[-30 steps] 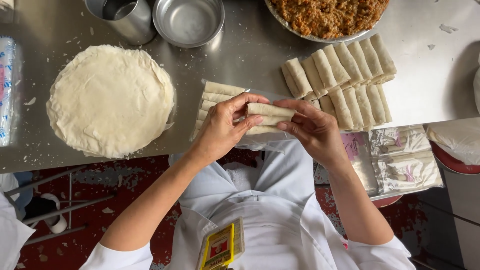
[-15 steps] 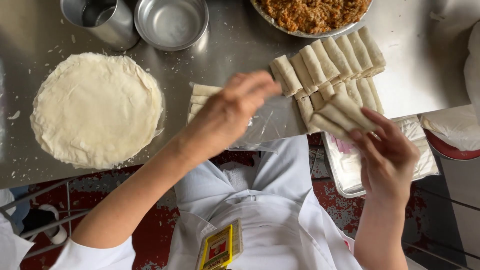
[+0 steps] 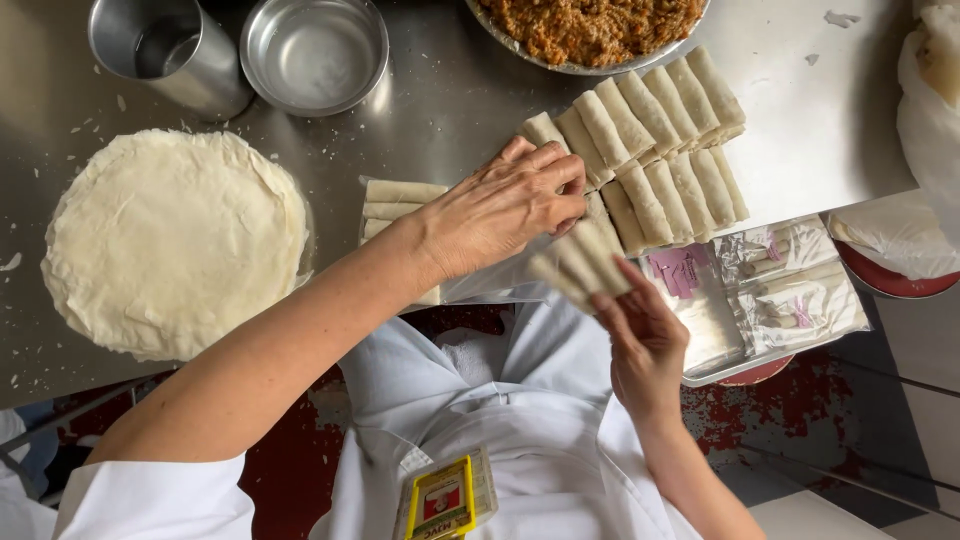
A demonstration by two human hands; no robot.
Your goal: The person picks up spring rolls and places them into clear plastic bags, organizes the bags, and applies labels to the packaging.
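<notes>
My left hand [image 3: 505, 205] reaches across the steel table [image 3: 440, 110] and rests, fingers together, against the near end of a row of pale rolled spring rolls [image 3: 650, 130]. My right hand [image 3: 640, 335] is lower, at the table's front edge, and holds a few rolled spring rolls [image 3: 580, 260] fanned upward. A short stack of rolls [image 3: 395, 205] lies under my left wrist. A round pile of thin wrappers [image 3: 175, 240] lies at the left.
A metal cup [image 3: 165, 50] and a small steel bowl [image 3: 315, 50] stand at the back left. A tray of orange-brown filling [image 3: 590, 25] sits at the back. Bagged packs on a tray [image 3: 770, 285] lie at the right, below the table edge.
My left hand has let go of the roll and moved right onto the row of rolls. My right hand carried its rolls right, then back toward the table's edge.
</notes>
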